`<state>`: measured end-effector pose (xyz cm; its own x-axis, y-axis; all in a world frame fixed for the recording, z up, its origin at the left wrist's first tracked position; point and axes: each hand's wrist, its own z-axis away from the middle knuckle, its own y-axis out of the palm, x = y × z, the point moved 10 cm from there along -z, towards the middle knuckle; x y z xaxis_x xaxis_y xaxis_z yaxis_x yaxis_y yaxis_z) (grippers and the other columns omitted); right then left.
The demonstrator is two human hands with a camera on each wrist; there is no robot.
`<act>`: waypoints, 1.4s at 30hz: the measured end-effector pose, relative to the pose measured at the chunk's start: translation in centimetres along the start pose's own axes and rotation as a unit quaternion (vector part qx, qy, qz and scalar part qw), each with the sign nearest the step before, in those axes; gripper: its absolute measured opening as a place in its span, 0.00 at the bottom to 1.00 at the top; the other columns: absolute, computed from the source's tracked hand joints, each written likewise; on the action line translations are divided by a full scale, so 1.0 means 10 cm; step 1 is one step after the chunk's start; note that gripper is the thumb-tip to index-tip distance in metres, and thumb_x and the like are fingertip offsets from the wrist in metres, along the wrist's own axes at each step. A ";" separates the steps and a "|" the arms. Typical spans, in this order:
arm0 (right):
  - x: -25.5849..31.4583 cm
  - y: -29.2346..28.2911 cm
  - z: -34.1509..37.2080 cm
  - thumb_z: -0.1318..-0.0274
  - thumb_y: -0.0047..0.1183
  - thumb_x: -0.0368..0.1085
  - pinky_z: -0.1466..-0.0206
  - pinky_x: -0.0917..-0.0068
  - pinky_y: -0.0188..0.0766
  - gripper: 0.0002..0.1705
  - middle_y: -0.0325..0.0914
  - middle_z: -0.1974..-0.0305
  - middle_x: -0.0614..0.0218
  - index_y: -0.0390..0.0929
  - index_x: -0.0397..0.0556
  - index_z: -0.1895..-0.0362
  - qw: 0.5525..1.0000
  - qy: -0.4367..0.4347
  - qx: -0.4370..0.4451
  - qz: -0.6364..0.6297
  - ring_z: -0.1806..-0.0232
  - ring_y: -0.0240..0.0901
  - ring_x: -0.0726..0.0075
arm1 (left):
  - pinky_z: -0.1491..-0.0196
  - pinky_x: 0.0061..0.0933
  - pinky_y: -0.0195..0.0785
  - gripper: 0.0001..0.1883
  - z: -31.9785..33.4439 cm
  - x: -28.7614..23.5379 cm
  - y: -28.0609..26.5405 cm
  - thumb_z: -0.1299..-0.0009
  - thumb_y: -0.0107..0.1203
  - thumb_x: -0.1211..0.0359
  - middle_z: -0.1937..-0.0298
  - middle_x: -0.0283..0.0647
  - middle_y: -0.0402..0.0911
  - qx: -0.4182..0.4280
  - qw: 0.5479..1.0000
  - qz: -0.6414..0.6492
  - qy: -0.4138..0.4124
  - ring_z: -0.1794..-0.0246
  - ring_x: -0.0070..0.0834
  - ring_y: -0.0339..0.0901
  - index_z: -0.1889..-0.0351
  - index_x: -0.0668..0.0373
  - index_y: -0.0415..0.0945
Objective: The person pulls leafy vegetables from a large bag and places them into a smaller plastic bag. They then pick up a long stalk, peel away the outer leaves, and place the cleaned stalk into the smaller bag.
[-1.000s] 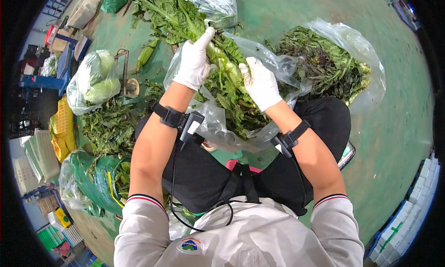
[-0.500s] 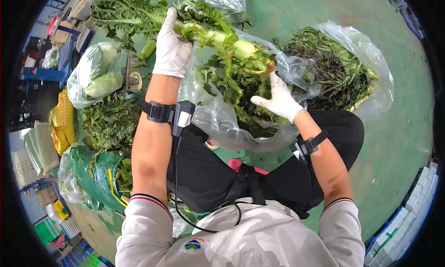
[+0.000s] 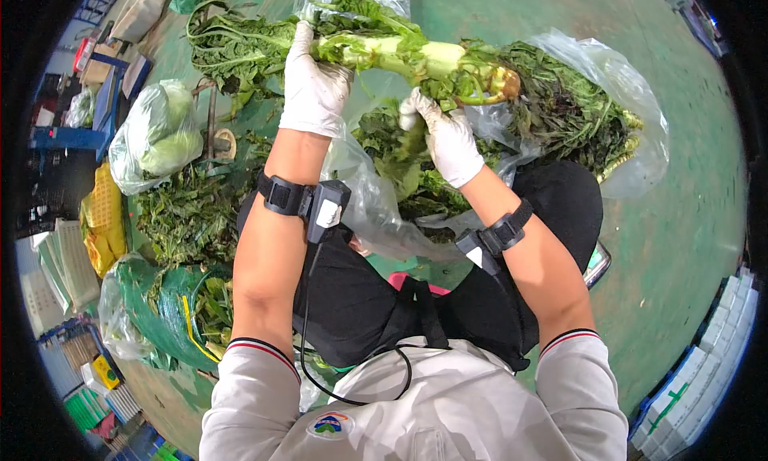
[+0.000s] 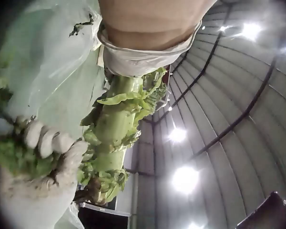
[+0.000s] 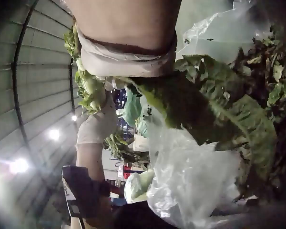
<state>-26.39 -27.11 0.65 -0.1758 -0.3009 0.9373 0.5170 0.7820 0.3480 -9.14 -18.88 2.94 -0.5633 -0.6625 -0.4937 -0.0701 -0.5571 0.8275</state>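
My gloved left hand [image 3: 314,89] grips a stem lettuce [image 3: 442,59] near its leafy top and holds it sideways above an open clear plastic bag [image 3: 364,197]. Its pale stem runs to the right and ends in a brownish cut butt. Below that stem is my gloved right hand [image 3: 450,137], fingers curled round a green leaf [image 3: 400,145] that hangs down over the bag. The leaf [image 5: 219,109] looks broad and limp in the right wrist view. In the left wrist view, the right hand's curled fingers [image 4: 47,138] show close beside the stem.
Dark leafy heads [image 3: 572,121] lie in another clear bag at the right. To the left are a bag of pale green vegetables [image 3: 160,129], a heap of loose leaves [image 3: 188,217] and a green sack [image 3: 156,305]. A yellow sack [image 3: 106,217] stands farther left.
The stem lettuce has swung from pointing toward me to lying sideways, butt to the right. My right hand has left the stem, passed by the butt, and now holds a leaf.
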 end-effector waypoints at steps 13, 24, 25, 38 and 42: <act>-0.35 -0.63 0.21 0.49 0.55 0.59 0.41 0.65 0.63 0.45 0.70 0.47 0.44 0.62 0.34 0.40 0.819 0.094 0.059 0.563 0.43 0.67 0.53 | 0.42 0.48 0.66 0.18 -0.22 -0.90 -0.32 0.32 0.55 0.60 0.48 0.43 0.75 -0.030 0.994 -0.038 0.099 0.48 0.40 0.73 0.48 0.59 0.70; 0.03 0.05 0.06 0.39 0.50 0.36 0.52 0.66 0.73 0.17 0.75 0.53 0.64 0.70 0.49 0.46 0.953 0.103 -0.015 -0.283 0.53 0.73 0.64 | 0.45 0.47 0.70 0.18 0.12 -0.22 -0.15 0.32 0.55 0.59 0.50 0.43 0.76 -0.014 0.999 -0.030 0.024 0.50 0.40 0.75 0.49 0.61 0.71; 0.04 0.04 0.06 0.39 0.51 0.35 0.54 0.68 0.75 0.16 0.75 0.55 0.63 0.70 0.48 0.47 0.956 0.102 -0.021 -0.273 0.56 0.74 0.65 | 0.45 0.46 0.70 0.18 0.12 -0.23 -0.12 0.32 0.54 0.59 0.50 0.43 0.76 -0.003 0.999 -0.033 0.027 0.50 0.40 0.75 0.49 0.61 0.71; -0.26 0.19 0.34 0.39 0.46 0.39 0.78 0.79 0.47 0.16 0.60 0.82 0.73 0.61 0.52 0.80 0.937 0.218 0.062 -0.266 0.80 0.55 0.76 | 0.48 0.44 0.72 0.18 0.03 -0.29 -0.30 0.30 0.51 0.58 0.51 0.44 0.77 -0.006 0.998 -0.059 0.004 0.53 0.39 0.76 0.49 0.60 0.72; -0.30 0.18 0.51 0.40 0.48 0.38 0.81 0.81 0.45 0.13 0.56 0.85 0.78 0.67 0.51 0.78 0.958 0.252 0.135 -0.033 0.84 0.52 0.81 | 0.52 0.40 0.73 0.18 -0.01 -0.42 -0.28 0.29 0.50 0.57 0.53 0.43 0.78 0.038 0.992 -0.122 0.017 0.55 0.36 0.77 0.50 0.60 0.72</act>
<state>-29.22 -22.00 -1.41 0.2619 -0.5264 0.8089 0.2714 0.8445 0.4617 -6.46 -14.59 2.73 -0.4945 -0.5300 -0.6889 -0.2624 -0.6646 0.6996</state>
